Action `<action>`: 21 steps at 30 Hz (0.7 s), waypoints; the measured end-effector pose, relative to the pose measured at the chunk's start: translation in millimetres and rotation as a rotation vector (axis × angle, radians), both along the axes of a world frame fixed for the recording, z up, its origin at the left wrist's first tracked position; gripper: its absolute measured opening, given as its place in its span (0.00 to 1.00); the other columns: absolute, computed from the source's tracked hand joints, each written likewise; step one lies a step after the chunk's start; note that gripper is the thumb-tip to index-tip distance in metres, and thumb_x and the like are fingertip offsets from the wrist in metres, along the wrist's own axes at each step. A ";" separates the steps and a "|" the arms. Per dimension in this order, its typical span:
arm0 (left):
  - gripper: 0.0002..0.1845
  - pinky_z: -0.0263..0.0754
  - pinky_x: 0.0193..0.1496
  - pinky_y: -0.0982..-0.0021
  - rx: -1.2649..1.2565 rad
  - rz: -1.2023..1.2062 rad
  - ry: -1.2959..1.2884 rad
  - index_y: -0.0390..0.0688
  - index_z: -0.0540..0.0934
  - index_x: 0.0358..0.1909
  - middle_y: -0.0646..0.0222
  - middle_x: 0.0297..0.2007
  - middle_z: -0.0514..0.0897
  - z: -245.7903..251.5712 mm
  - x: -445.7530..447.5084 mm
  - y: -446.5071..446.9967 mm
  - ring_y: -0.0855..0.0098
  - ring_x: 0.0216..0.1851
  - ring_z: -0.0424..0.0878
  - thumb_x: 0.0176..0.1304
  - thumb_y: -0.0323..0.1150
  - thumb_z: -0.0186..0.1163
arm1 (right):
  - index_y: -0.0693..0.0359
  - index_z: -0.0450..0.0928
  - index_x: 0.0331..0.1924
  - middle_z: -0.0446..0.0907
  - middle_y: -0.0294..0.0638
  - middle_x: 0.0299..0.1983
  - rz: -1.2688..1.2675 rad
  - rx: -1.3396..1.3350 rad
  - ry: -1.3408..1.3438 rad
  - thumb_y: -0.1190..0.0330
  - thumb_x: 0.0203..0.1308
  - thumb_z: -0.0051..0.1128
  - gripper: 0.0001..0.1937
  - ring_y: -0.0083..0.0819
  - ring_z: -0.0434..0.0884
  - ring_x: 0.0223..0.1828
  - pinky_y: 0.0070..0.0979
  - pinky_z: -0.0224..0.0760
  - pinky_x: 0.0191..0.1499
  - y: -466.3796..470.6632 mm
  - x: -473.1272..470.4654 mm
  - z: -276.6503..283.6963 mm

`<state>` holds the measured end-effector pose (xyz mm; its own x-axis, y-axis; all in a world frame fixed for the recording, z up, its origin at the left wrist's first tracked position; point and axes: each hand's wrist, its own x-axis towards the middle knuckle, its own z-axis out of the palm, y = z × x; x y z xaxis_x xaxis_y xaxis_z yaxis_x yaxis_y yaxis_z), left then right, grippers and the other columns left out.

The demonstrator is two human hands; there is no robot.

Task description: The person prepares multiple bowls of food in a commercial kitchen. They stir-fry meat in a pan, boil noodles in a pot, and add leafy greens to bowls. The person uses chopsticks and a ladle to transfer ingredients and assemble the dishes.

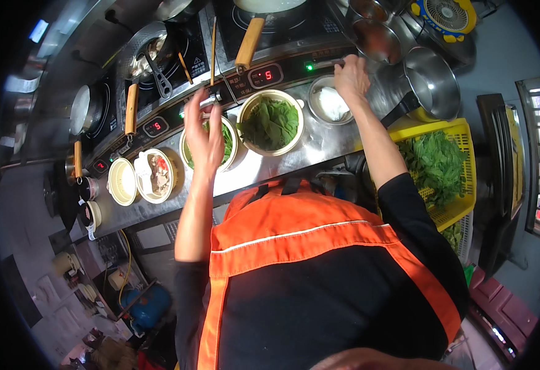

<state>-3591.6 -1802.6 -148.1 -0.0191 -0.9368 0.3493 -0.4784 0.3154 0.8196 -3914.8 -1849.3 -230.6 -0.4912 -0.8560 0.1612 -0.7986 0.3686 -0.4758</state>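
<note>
My left hand (205, 138) is raised over a round tub of green leaves (227, 143), fingers apart. Its fingertips are beside a metal control knob (210, 100) on the cooker front; contact is unclear. My right hand (353, 81) reaches across the rim of a metal bowl (315, 108) holding something white (332, 104). Its fingers bend at a metal part (328, 63) along the cooker's control strip, and their grip is partly hidden. Between my hands stands a cream tub of leafy greens (272, 122).
Wooden-handled pans sit on the cookers, one handle (250, 44) jutting forward. Cream tubs, one with meat (160, 173), stand at the left. Rightward are a steel saucepan (432, 85), a yellow basket (466, 171) of greens and a small fan (446, 18). A blue gas cylinder (147, 303) is lower left.
</note>
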 end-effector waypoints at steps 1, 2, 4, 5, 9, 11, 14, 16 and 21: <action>0.27 0.72 0.50 0.69 0.074 -0.039 0.057 0.39 0.66 0.64 0.56 0.54 0.71 19.2 -18.1 -17.7 0.66 0.48 0.76 0.64 0.34 0.58 | 0.63 0.72 0.51 0.71 0.56 0.51 -0.053 -0.050 0.026 0.62 0.58 0.59 0.20 0.55 0.75 0.50 0.45 0.70 0.52 -0.3 0.8 5.0; 0.32 0.69 0.55 0.66 -0.008 -0.063 -0.079 0.37 0.61 0.66 0.51 0.56 0.69 17.7 -26.8 -43.9 0.59 0.53 0.72 0.64 0.37 0.58 | 0.61 0.70 0.52 0.70 0.56 0.49 -0.063 -0.093 0.009 0.61 0.57 0.60 0.21 0.56 0.75 0.50 0.45 0.70 0.51 -4.6 1.6 1.2; 0.35 0.66 0.59 0.64 -0.068 -0.153 -0.328 0.33 0.55 0.68 0.45 0.58 0.70 -7.0 -44.5 -96.8 0.56 0.58 0.70 0.65 0.38 0.57 | 0.61 0.71 0.51 0.70 0.55 0.50 -0.031 -0.066 -0.012 0.62 0.57 0.60 0.20 0.56 0.75 0.50 0.45 0.71 0.51 -13.3 2.3 -10.8; 0.33 0.74 0.50 0.67 0.380 -0.348 0.179 0.34 0.54 0.68 0.48 0.55 0.74 -1.1 -63.5 -102.9 0.62 0.47 0.79 0.67 0.36 0.55 | 0.61 0.71 0.51 0.70 0.55 0.50 -0.025 -0.055 -0.021 0.62 0.58 0.60 0.20 0.56 0.76 0.50 0.45 0.71 0.51 -17.0 -0.7 -14.8; 0.31 0.75 0.31 0.74 0.407 -0.320 0.119 0.38 0.55 0.69 0.57 0.46 0.79 -4.0 -83.5 -102.0 0.75 0.27 0.78 0.68 0.33 0.54 | 0.65 0.71 0.46 0.72 0.60 0.48 0.011 -0.041 -0.074 0.63 0.60 0.56 0.16 0.55 0.78 0.47 0.45 0.73 0.49 -25.2 10.4 -12.4; 0.29 0.75 0.31 0.75 0.363 -0.279 0.176 0.39 0.57 0.68 0.59 0.42 0.80 -3.5 -91.7 -92.8 0.75 0.28 0.78 0.67 0.32 0.53 | 0.63 0.72 0.46 0.74 0.59 0.47 0.031 -0.061 -0.073 0.63 0.61 0.54 0.14 0.55 0.78 0.47 0.45 0.72 0.50 -28.5 10.4 -19.7; 0.28 0.76 0.32 0.73 0.329 -0.253 0.233 0.38 0.59 0.66 0.59 0.42 0.81 -9.8 -89.8 -92.3 0.74 0.29 0.79 0.66 0.31 0.54 | 0.63 0.74 0.43 0.75 0.57 0.45 0.097 -0.071 -0.050 0.62 0.61 0.53 0.13 0.54 0.78 0.46 0.44 0.72 0.49 -30.9 13.4 -23.3; 0.25 0.76 0.34 0.65 0.355 -0.188 0.177 0.39 0.63 0.61 0.59 0.37 0.82 1.6 -87.6 -82.7 0.66 0.31 0.82 0.64 0.32 0.56 | 0.61 0.76 0.41 0.77 0.55 0.41 0.135 -0.143 0.018 0.63 0.59 0.54 0.12 0.54 0.77 0.46 0.45 0.72 0.48 -31.2 11.0 -27.5; 0.34 0.74 0.45 0.64 -0.115 -0.109 -0.060 0.41 0.58 0.67 0.49 0.49 0.76 -21.3 -67.4 -49.5 0.60 0.40 0.79 0.63 0.41 0.59 | 0.63 0.79 0.47 0.82 0.51 0.42 0.217 -0.218 -0.006 0.53 0.59 0.56 0.22 0.48 0.80 0.45 0.38 0.72 0.51 -22.7 -20.7 -27.7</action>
